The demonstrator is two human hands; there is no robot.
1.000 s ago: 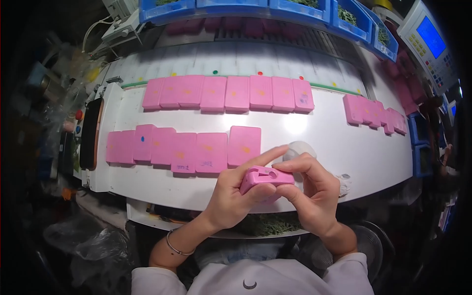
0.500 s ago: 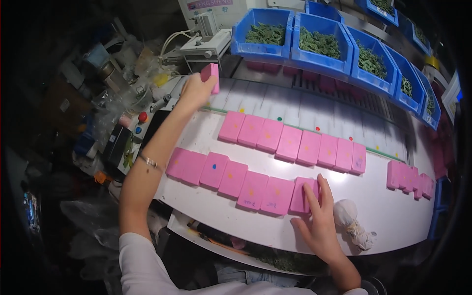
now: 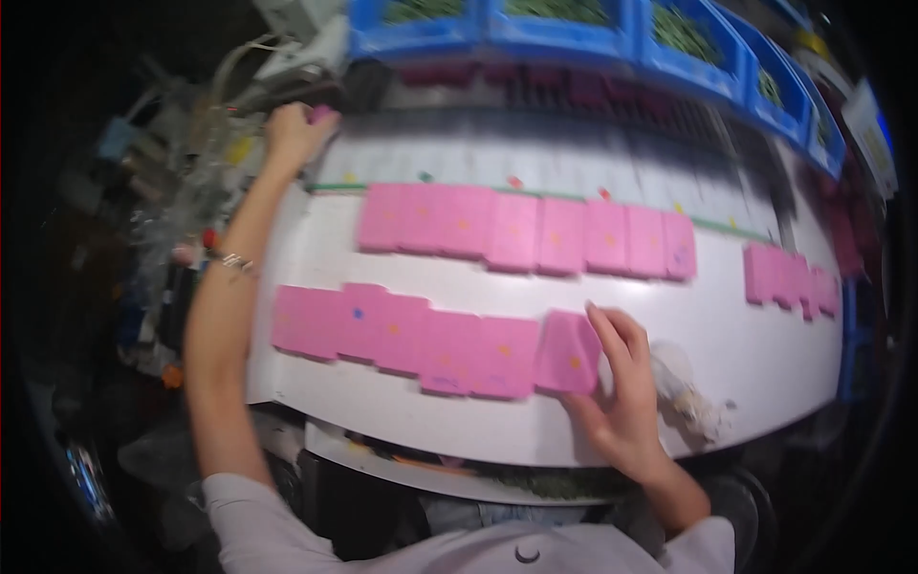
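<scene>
My left hand [image 3: 296, 139] is stretched out to the far left of the white table, closed round a pink block [image 3: 320, 114] of which only a small part shows. At the right end of the near row of pink blocks [image 3: 390, 330], my right hand [image 3: 623, 402] grips another pink block [image 3: 567, 352] between thumb and fingers. That block has a yellow dot and looks slightly tilted. A white cloth pouch with a tied neck [image 3: 690, 402] lies just right of my right hand. The picture is smeared by motion.
Beyond the near row lies a second row of pink blocks [image 3: 516, 230], with a smaller group [image 3: 789, 277] at the right. Blue bins [image 3: 564, 38] of green leafy material stand at the back. Cluttered bags and tools [image 3: 163, 182] fill the left. An open drawer [image 3: 382, 464] sits below the table edge.
The view has shifted. My left hand has moved farther out with its pink block, now mostly hidden. My right hand has gone from resting fingers on the end block to gripping it by its sides.
</scene>
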